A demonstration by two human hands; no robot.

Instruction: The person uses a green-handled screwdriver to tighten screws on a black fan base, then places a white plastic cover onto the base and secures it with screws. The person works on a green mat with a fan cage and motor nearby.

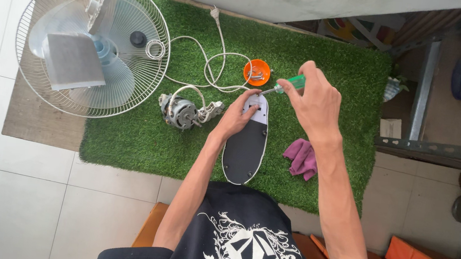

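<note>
I had the oval fan base (245, 148) lying on the green turf mat (329, 71), dark underside up, roughly at the mat's centre. My left hand (236, 118) was spread over its far end, fingers pressing it flat. My right hand (314, 101) was pinched around the green-handled screwdriver (288, 84), tip angled down toward the base's white end at twelve o'clock. To do it well, I judged the tip had to seat squarely and the base stay pinned. The orange dish (257, 72) of small metal parts sat just beyond at twelve, the motor (179, 112) at nine, the purple rag (301, 158) at three.
</note>
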